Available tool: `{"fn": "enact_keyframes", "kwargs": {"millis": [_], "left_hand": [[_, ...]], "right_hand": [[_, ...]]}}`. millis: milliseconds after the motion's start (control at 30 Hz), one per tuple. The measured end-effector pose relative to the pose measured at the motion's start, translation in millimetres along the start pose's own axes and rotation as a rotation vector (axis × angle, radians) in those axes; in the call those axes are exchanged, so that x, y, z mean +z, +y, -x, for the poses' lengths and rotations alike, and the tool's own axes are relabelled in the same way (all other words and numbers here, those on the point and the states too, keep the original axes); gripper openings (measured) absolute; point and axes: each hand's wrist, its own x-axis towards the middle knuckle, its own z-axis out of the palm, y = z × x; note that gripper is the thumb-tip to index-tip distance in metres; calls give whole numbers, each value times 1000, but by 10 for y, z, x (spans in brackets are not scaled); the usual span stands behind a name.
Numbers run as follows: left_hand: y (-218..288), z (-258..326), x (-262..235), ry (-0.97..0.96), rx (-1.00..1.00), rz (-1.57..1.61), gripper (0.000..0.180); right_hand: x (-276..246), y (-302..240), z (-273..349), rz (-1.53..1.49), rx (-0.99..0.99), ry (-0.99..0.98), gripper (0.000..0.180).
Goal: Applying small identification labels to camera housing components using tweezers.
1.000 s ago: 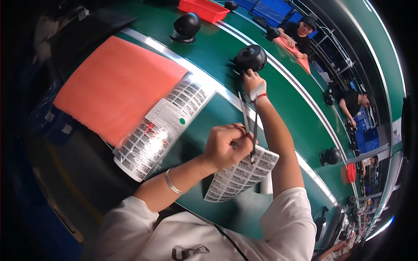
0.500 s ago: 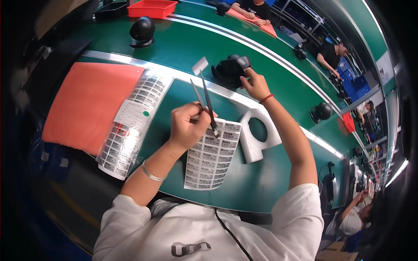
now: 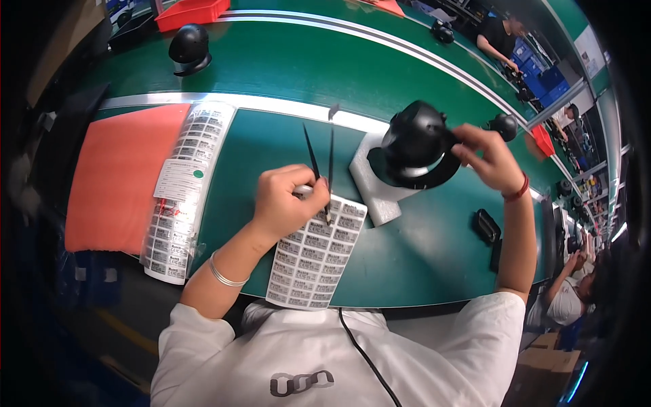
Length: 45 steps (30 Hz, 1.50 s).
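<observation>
My left hand (image 3: 288,203) is closed on black tweezers (image 3: 313,157), whose tips point away from me. A small label (image 3: 333,111) clings to one tip. The same hand pinches the upper edge of a sheet of printed labels (image 3: 315,264), which hangs toward me. On the right, my right hand (image 3: 494,159) grips the rim of a black dome-shaped device (image 3: 415,136), tilted above a white foam ring (image 3: 380,211). The device hides part of the ring.
At left lie an orange mat (image 3: 119,183) and a bagged label stack (image 3: 178,197). Past the bench edge, a green conveyor (image 3: 271,61) carries another black dome device (image 3: 190,49) and a red tray (image 3: 193,13). A black object (image 3: 486,226) lies at right. Co-workers sit beyond.
My right hand has lifted the dome device off the conveyor and brought it nearer, over the foam ring. My left hand keeps the tweezers and sheet; the label at the tip has turned edge-on.
</observation>
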Motion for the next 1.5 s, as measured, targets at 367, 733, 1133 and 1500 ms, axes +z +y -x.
{"fn": "enact_keyframes", "kwargs": {"millis": [367, 733, 1133, 1500], "left_hand": [[158, 199, 185, -278, -163, 223, 16], [329, 334, 277, -301, 217, 19, 19], [330, 306, 222, -383, 486, 135, 14], [188, 290, 296, -354, 330, 50, 9]], "right_hand": [[996, -168, 612, 495, -667, 659, 40], [1486, -552, 549, 644, -704, 511, 53], [1303, -517, 492, 354, -791, 695, 21], [1274, -334, 885, -829, 15, 797, 37]]}}
